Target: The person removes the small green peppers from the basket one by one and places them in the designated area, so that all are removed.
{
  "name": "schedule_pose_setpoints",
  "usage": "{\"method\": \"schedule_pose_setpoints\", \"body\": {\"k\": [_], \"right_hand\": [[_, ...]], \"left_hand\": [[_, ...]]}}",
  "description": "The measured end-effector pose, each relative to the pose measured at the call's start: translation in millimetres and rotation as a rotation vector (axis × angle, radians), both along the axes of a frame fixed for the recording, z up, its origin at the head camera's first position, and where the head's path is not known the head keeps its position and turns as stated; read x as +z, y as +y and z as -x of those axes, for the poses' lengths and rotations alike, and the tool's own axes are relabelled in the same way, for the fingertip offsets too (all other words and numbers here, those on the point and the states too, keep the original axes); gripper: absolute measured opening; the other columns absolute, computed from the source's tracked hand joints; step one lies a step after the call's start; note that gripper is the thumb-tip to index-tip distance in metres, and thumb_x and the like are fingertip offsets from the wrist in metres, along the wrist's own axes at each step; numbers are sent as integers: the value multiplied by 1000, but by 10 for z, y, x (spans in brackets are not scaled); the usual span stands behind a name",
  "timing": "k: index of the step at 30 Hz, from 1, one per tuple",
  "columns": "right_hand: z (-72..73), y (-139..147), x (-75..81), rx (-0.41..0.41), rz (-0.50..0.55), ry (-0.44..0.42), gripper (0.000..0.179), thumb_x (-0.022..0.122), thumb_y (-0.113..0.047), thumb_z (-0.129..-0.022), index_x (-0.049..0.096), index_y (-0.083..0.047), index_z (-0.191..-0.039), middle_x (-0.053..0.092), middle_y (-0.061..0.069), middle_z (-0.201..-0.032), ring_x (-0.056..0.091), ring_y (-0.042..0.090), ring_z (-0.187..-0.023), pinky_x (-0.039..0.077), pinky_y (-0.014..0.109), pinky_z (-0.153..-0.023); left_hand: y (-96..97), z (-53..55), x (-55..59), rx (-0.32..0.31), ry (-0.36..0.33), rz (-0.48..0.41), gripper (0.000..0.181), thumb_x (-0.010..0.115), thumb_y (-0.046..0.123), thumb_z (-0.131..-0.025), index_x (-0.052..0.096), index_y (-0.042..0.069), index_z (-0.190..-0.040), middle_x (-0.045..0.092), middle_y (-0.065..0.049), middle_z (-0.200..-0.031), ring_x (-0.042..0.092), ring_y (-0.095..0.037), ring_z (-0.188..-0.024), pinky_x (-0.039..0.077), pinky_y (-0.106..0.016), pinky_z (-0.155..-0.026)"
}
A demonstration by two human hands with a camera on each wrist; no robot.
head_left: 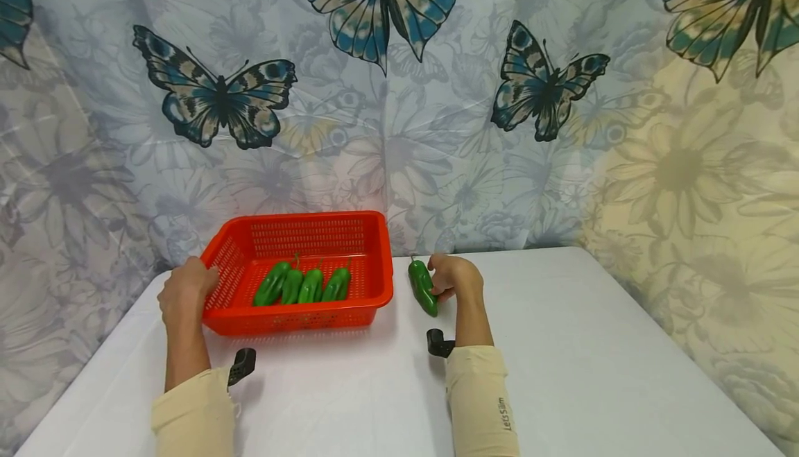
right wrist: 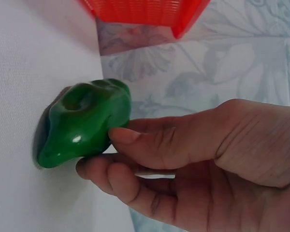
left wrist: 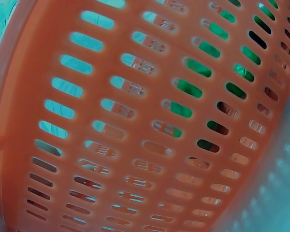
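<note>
A red plastic basket (head_left: pixel 293 318) with slotted walls stands on the left of the table, several green chili peppers (head_left: pixel 311 286) lying side by side inside. My left hand (head_left: pixel 186 283) grips the basket's left rim. In the left wrist view the slotted basket wall (left wrist: pixel 130 116) fills most of the picture, with green showing through its holes. Right of the basket, my right hand (head_left: pixel 454 277) pinches one more green chili pepper (right wrist: pixel 87 118) by its side, thumb in front and fingers partly hidden behind it. That pepper is close against the white tabletop.
The white-covered table (head_left: pixel 599 374) reaches back to a patterned cloth backdrop (head_left: pixel 424 145) with butterflies and flowers. A black wrist mount (head_left: pixel 242 365) sticks out beside the left sleeve, another black mount (head_left: pixel 440 343) beside the right.
</note>
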State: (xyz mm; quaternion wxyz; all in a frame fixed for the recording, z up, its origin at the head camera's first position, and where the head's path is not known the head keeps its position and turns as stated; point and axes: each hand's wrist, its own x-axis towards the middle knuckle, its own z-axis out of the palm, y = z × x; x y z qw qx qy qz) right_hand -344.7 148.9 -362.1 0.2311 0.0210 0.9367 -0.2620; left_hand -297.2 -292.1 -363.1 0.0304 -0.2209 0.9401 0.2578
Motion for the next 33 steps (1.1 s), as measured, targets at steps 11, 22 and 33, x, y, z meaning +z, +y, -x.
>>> {"method": "schedule_pose_setpoints", "body": {"k": [11, 22, 33], "right_hand": [[-52, 26, 52, -7, -12, 15, 66, 75, -13, -94, 47, -11, -154, 76, 10, -102, 78, 21, -90, 53, 46, -105], [-78, 32, 170, 100, 47, 119, 58, 66, -22, -101, 45, -10, -154, 63, 7, -80, 65, 18, -75, 52, 42, -95], [-70, -156, 274, 239, 113, 326, 45, 60, -21, -104, 51, -8, -146, 68, 13, -90, 69, 26, -83, 52, 38, -85]], "left_hand": [[-1, -4, -8, 11, -13, 4, 54, 41, 26, -106, 44, -19, -135, 62, -35, -107, 67, -42, -87, 57, -50, -73], [3, 1, 0, 19, -2, 0, 52, 43, 27, -106, 44, -16, -135, 60, -35, -109, 64, -44, -89, 58, -49, -69], [-2, -17, 3, 26, 20, 18, 51, 43, 29, -107, 46, -15, -133, 60, -32, -104, 61, -42, -87, 54, -45, -65]]}}
